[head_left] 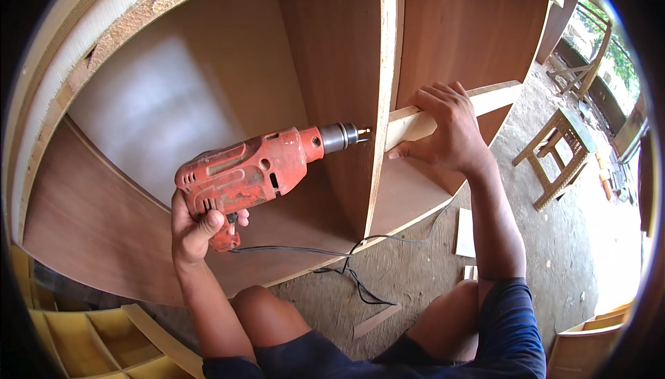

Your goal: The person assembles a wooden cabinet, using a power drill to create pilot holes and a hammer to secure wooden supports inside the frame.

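Note:
My left hand [197, 230] is wrapped round the grip of a worn red power drill [249, 164]. The drill lies level, its metal chuck pointing right, and the short bit is at the face of an upright wooden divider [382, 102]; whether it has entered the wood I cannot tell. On the divider's other side, my right hand [447, 126] grips a pale wooden rail [495, 96] that meets the divider, thumb below and fingers over the top. Both pieces belong to a large brown wooden cabinet [339, 19] with open compartments.
A black cord [291, 248] runs from the drill and tangles on the concrete floor beside wood offcuts [377, 320]. To the right stands a small stool [561, 150]. A yellowish compartmented wooden frame [90, 341] sits at lower left, and another wooden piece [589, 348] at lower right.

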### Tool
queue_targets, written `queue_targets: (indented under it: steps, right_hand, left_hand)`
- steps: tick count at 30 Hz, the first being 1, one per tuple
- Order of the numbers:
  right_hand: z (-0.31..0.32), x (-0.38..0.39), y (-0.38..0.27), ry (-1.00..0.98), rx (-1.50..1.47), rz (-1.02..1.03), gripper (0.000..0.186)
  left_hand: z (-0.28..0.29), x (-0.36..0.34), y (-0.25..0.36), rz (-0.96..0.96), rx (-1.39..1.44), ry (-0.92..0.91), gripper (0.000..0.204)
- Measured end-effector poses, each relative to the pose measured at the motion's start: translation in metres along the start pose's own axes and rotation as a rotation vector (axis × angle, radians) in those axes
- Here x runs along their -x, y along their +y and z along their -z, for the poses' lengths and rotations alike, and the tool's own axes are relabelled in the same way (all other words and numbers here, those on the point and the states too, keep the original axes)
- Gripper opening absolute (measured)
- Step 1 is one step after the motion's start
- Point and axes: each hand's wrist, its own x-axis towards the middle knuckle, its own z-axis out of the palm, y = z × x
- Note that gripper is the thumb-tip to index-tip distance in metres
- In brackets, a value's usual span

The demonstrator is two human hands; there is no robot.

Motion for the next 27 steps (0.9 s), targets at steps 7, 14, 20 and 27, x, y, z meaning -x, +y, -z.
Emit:
queue_targets:
  steps: [7, 14, 20, 27]
  right_hand:
    - [0.001, -0.003, -0.005, -0.016, -0.026, 0.018, 0.071]
    - [-0.003, -0.001, 0.0, 0.024, 0.008, 0.037, 0.07]
    - [0.006, -0.007, -0.003, -0.046, -0.039, 0.015, 0.063]
    - [0.013, -0.008, -0.005, -0.181, -0.071, -0.088, 0.055]
  left_hand:
    - [0.008, -0.004, 0.013, 0.015, -0.017, -0.049, 0.074]
    - [0.001, -0.021, 0.023, -0.103, -0.296, -0.052, 0.091]
    - [0.025, -0.044, 0.018, -0.371, -0.63, -0.131, 0.101]
    - [0.04, -0.072, 0.021, -0.265, -0.522, -0.324, 0.092]
